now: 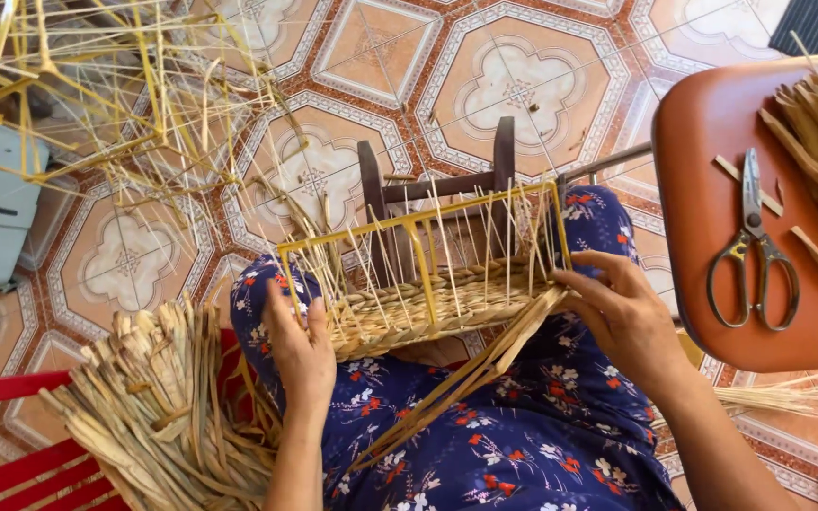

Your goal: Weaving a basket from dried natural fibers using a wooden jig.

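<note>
Head view: half-woven basket (428, 293) between both hands, right hand (622, 317) grip pinching straw strand (485, 364).

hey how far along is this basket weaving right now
Done: a few woven rows circle the base of the basket frame. In hand: the left hand steadies it while the right hand feeds a dried-leaf strand in. Left: the bare upright sticks above remain unwoven.
</note>
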